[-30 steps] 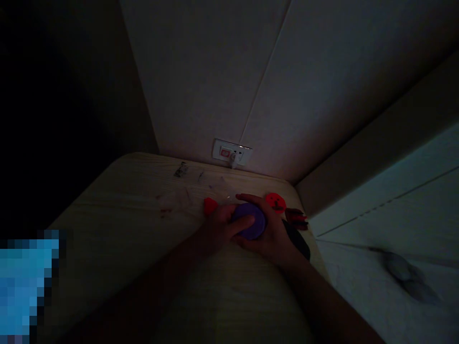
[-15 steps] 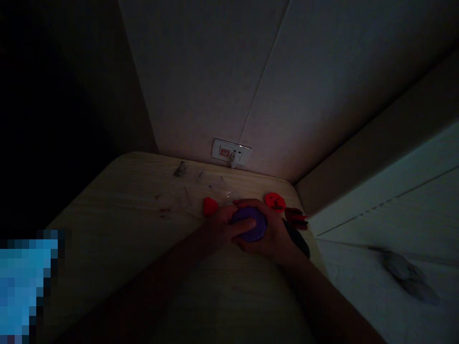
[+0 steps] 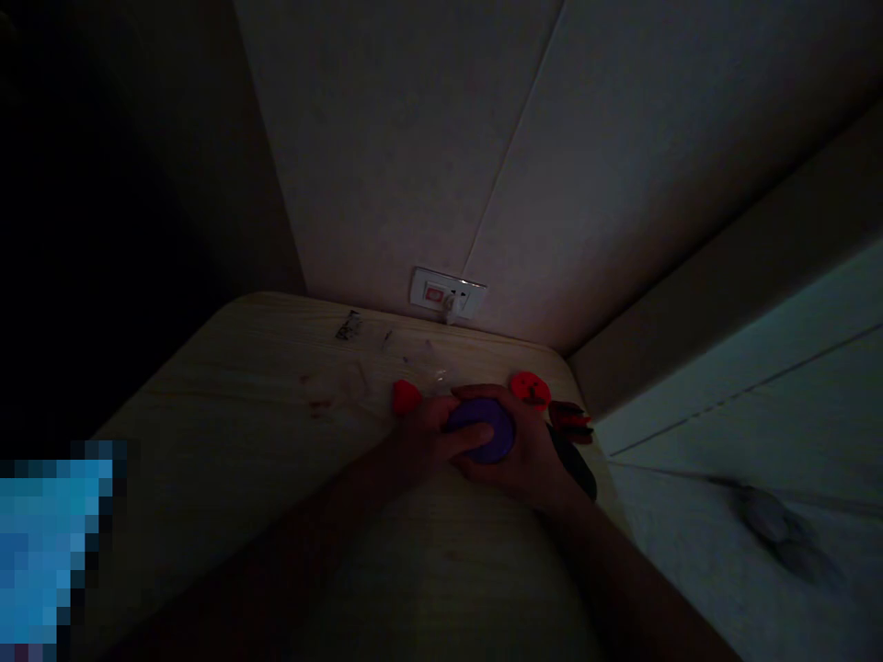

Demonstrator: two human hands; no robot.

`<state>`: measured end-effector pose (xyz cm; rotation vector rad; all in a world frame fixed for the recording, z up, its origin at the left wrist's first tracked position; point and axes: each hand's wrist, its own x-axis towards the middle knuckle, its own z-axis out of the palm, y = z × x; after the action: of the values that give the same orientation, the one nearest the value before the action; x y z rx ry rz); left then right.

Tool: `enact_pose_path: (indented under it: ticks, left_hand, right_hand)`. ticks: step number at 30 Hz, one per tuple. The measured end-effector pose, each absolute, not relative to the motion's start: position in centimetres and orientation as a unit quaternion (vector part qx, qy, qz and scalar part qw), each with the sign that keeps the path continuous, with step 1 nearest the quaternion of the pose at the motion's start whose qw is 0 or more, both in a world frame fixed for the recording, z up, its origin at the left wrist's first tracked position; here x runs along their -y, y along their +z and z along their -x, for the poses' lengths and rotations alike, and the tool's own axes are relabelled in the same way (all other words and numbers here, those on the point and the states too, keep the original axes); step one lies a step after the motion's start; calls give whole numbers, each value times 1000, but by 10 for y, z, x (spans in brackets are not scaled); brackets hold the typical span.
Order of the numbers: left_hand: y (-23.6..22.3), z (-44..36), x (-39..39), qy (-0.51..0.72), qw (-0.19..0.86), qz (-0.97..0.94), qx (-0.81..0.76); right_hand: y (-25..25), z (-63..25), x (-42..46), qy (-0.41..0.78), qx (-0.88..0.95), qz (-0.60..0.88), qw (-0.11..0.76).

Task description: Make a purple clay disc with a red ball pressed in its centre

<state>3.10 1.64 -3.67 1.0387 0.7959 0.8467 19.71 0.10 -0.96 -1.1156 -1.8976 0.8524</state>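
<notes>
The room is dim. A round purple lump [image 3: 487, 432], like modelling clay, is held between both my hands over a light wooden table [image 3: 262, 432]. My left hand [image 3: 431, 441] grips it from the left with the thumb pressed across its top. My right hand [image 3: 531, 455] cups it from the right and below, fingers curled round its far side. A small red piece [image 3: 405, 396] lies on the table just left of my hands. A flat red disc with dark marks [image 3: 530, 389] lies just beyond my right hand.
Dark red pieces [image 3: 571, 420] and a black object [image 3: 572, 464] lie at the table's right edge. A wall socket [image 3: 447, 293] sits on the wall behind. Smudges mark the far tabletop. A pale bed surface [image 3: 745, 441] lies to the right.
My hands and the purple lump have hardly moved; the left thumb has shifted slightly on the lump's top.
</notes>
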Motion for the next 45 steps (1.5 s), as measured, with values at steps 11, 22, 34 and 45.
enact_pose_path:
  ticks: [11, 22, 34, 45]
  left_hand:
    - [-32, -32, -17, 401, 727, -443, -337]
    - [-41, -38, -17, 446, 692, -403, -400]
    - [-40, -44, -14, 480, 639, -398, -450]
    - [-33, -42, -9, 475, 620, -426, -457]
  right_hand:
    - [-10, -199, -4, 246, 781, 445, 362]
    - [-20, -198, -4, 241, 784, 435, 371]
    - [-23, -183, 5, 244, 764, 436, 408]
    - [-20, -181, 4, 248, 757, 424, 431]
